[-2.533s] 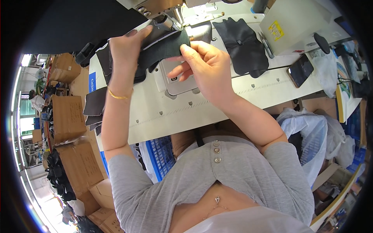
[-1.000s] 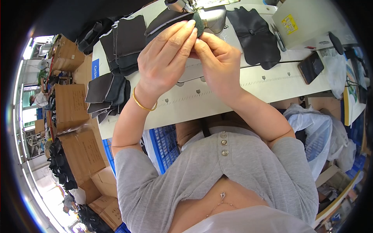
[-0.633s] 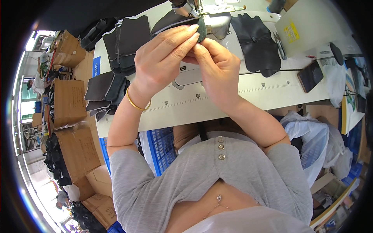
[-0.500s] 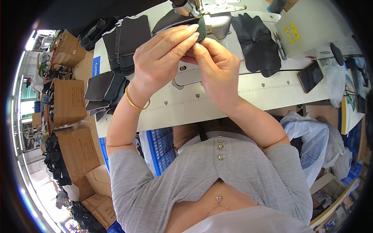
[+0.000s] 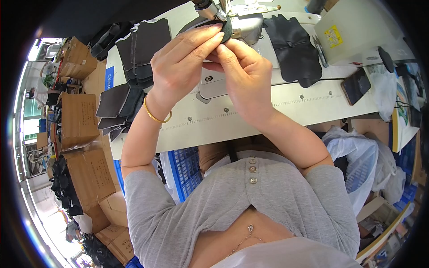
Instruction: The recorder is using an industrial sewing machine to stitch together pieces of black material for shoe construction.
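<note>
At the sewing machine [image 5: 250,30] both hands work close together on a dark leather piece [image 5: 227,31]. My left hand [image 5: 181,60] pinches its near edge, fingertips just below the needle area. Beside it, my right hand [image 5: 246,73] has its thumb and fingers closed on the same edge. The piece curves up under the presser foot, and its far part runs behind my left fingers. Exactly where the needle meets the leather is hard to make out.
Stacked dark leather panels [image 5: 151,42] and smaller pieces [image 5: 114,102] lie left. On the right are a black leather panel [image 5: 292,51], snips [image 5: 320,51] and a phone [image 5: 356,86]. A blue crate [image 5: 185,169] stands below the table; cartons [image 5: 79,118] are stacked farther left.
Both hands have shifted slightly up and left, keeping their pinch on the leather piece. Less of the piece shows beyond my left fingers.
</note>
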`<control>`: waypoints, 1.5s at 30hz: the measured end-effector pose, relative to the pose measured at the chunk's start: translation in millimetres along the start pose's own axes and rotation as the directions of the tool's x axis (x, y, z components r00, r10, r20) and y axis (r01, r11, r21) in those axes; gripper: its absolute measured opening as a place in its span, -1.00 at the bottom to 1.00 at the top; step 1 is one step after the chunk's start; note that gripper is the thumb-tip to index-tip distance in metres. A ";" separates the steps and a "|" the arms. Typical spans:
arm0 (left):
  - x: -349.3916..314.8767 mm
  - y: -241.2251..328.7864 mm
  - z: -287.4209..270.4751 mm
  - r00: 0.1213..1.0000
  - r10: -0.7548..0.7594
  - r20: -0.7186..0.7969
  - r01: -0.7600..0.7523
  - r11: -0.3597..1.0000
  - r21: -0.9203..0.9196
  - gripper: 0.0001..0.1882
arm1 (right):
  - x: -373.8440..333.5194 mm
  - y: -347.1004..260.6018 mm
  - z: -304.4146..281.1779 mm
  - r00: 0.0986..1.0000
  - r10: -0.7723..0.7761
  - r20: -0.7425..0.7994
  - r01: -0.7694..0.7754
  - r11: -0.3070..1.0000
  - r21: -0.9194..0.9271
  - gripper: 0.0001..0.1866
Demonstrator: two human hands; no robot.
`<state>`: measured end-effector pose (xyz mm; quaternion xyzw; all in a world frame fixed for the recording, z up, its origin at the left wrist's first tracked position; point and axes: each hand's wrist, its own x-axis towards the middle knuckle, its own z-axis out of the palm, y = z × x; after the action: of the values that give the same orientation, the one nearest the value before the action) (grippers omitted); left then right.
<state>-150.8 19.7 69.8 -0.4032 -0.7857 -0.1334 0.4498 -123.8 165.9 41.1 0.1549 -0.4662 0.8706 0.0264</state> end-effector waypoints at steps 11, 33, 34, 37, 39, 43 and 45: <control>-0.7 -0.7 6.5 0.999 -0.006 -0.048 0.009 0.999 0.051 -0.62 | 1.3 -3.3 -3.8 0.998 0.008 0.065 -0.004 0.997 -0.071 -0.72; 9.4 2.8 6.5 0.999 0.026 0.020 -0.029 0.976 0.216 -0.59 | 2.8 6.3 -2.5 0.997 -0.083 0.000 0.082 0.987 -0.141 -0.80; 9.8 3.1 6.1 0.999 0.038 0.027 -0.043 0.972 0.229 -0.58 | 2.6 5.9 -2.5 0.996 -0.084 0.005 0.084 0.987 -0.140 -0.80; 10.6 4.8 5.4 0.999 0.025 0.043 -0.034 0.973 0.227 -0.57 | 1.6 3.9 -2.3 0.997 -0.076 -0.008 0.074 0.986 -0.146 -0.80; 11.5 5.2 5.1 0.999 0.030 0.042 -0.038 0.973 0.226 -0.58 | 1.4 4.3 -1.7 0.996 -0.087 -0.014 0.084 0.985 -0.153 -0.79; 12.3 3.6 4.8 0.999 0.037 0.040 -0.045 0.977 0.210 -0.60 | -0.1 7.0 -8.3 0.997 -0.072 0.036 0.079 0.946 -0.315 -0.79; 12.1 2.7 4.7 0.999 0.039 0.036 -0.046 0.978 0.205 -0.61 | -1.3 8.9 -9.5 0.996 -0.048 0.081 0.079 0.895 -0.440 -0.79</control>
<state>-154.9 30.3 76.6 -0.3732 -0.7936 -0.0351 0.4792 -126.6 168.7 28.6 0.1895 -0.6473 0.7347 0.0732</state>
